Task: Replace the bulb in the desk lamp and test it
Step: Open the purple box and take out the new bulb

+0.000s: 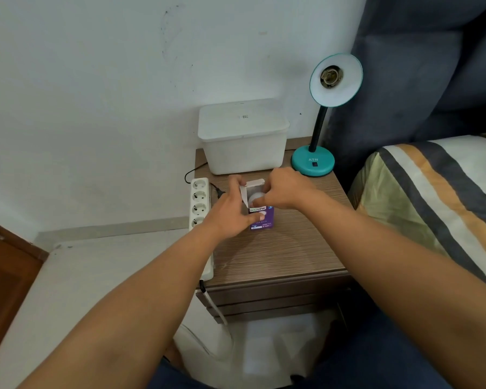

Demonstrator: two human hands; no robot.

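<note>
Purple and white, one small bulb box [261, 219] stands upright near the middle of the frame on the wood-grain nightstand [278, 254], its top flaps folded open. The left hand [230, 211] wraps the box's left side, thumb pressed across the printed front and fingers curled round the far edge beside a raised flap, so it is closed on the carton. The right hand [285, 190] comes in from the right with its fingers bent down into the open mouth, their tips touching the rounded white dome of one bulb [255, 198] that sits inside the box, level with the opening. Whether those fingers have actually pinched the bulb or only rest on it cannot be told, since the knuckles hide the tips.

One teal desk lamp [313, 162] stands at the back right corner of the nightstand, just beyond the right hand; its shade [335, 80], in the upper right of the frame, tilts toward the camera and shows one bare socket [331, 76] with no bulb in it. One white lidded container [243, 136] sits at the back of the top, behind the box. One white power strip [199, 209] runs along the nightstand's left edge, partly under the left wrist, with four sockets visible and a black plug in it. A striped bed cover [438, 197] fills the right side.
</note>
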